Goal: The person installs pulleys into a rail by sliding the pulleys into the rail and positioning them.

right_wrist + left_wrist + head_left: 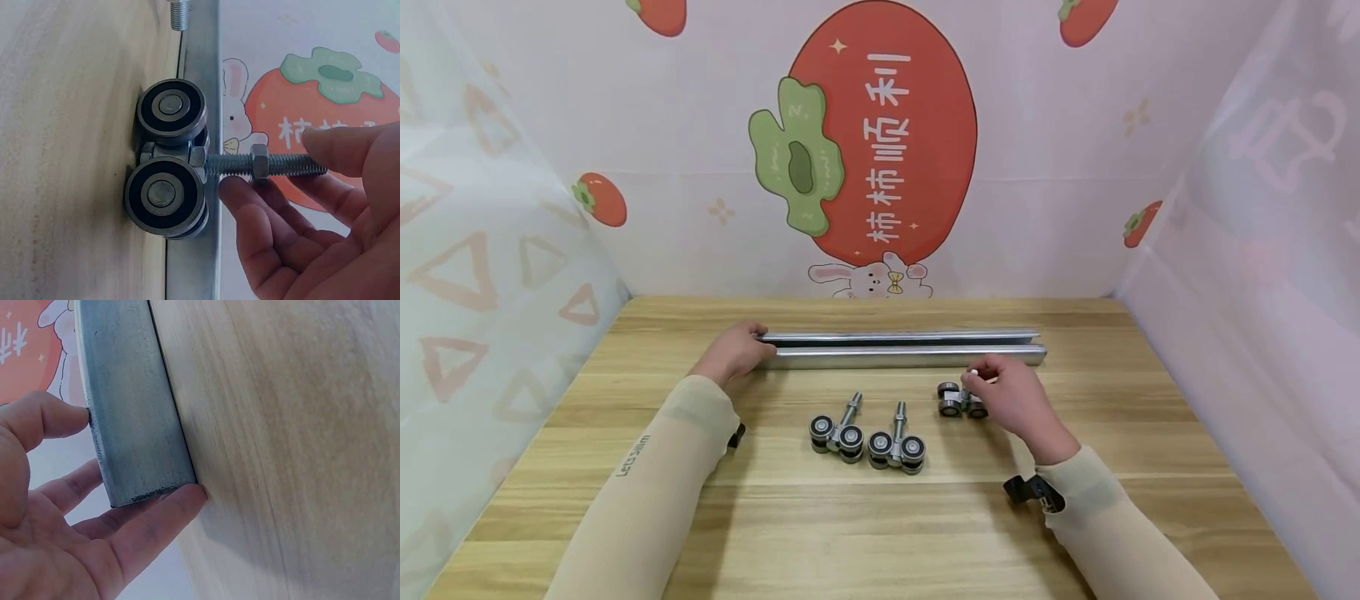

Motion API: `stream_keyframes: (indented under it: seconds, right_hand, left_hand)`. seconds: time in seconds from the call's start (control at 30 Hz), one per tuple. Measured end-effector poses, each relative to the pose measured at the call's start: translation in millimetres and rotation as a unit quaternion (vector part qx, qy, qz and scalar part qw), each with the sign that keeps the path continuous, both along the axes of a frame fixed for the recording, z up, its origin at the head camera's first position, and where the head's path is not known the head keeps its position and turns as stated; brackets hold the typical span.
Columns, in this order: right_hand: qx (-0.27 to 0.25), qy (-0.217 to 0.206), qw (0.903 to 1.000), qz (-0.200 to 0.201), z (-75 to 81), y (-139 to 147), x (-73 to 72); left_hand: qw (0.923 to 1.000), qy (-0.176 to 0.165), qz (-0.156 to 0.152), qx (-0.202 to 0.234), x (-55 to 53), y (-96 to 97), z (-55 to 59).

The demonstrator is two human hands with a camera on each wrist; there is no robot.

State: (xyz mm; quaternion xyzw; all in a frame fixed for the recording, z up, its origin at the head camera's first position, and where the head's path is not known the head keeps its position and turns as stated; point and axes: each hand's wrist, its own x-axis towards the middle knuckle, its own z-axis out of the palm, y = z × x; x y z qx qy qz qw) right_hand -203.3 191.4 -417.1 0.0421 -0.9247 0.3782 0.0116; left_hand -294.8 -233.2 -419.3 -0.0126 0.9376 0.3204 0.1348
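Sleeves: two long beige sleeves (647, 467) are coming in nearest the camera over the light wood-grain surface (850, 533).
Rail: a long silver-grey metal channel (910, 358) is lying crosswise at the back of the surface, a dark lengthwise slot facing up.
Left hand: the left hand (733, 350) is gripping the rail's left end between thumb and fingers.
Right hand: the right hand (1011, 396) is pinching the upright threaded bolt of a metal trolley with black-and-silver wheels (951, 400), in front of the rail's right part; whether the wheels are touching the surface, I cannot tell.
Loose trolleys: a second matching trolley (837, 437) and a third matching trolley (897, 450) are lying side by side, their bolts pointing toward the rail.
Writing: the big red persimmon print (925, 125) is carrying white characters, 柿柿顺利; the left sleeve is showing small dark lettering beginning "Lets".
Left wrist view: this alone is showing the rail's dark, rough end edge.
Right wrist view: this is clearly revealing a hex nut (259, 164) partway along the held bolt.
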Motion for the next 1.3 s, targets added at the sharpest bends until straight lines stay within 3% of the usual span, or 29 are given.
stream_keyframes:
  seconds: [0.27,0.7,1.3]
  right_hand:
    - [0.007,-0.021,0.9996,-0.018,-3.3,-2.7,3.7]
    - [0.066,0.034,0.9972,0.007,-4.0,1.9,4.0]
    - [0.086,0.014,0.9961,-0.010,-2.4,32.0,-0.9]
  left_hand:
    - [1.0000,-0.001,-0.001,-0.002,0.3,0.3,-1.1]
    - [0.9999,-0.013,0.003,0.004,1.8,2.5,4.0]
    - [0.9999,-0.016,0.006,0.003,2.0,2.0,3.5]
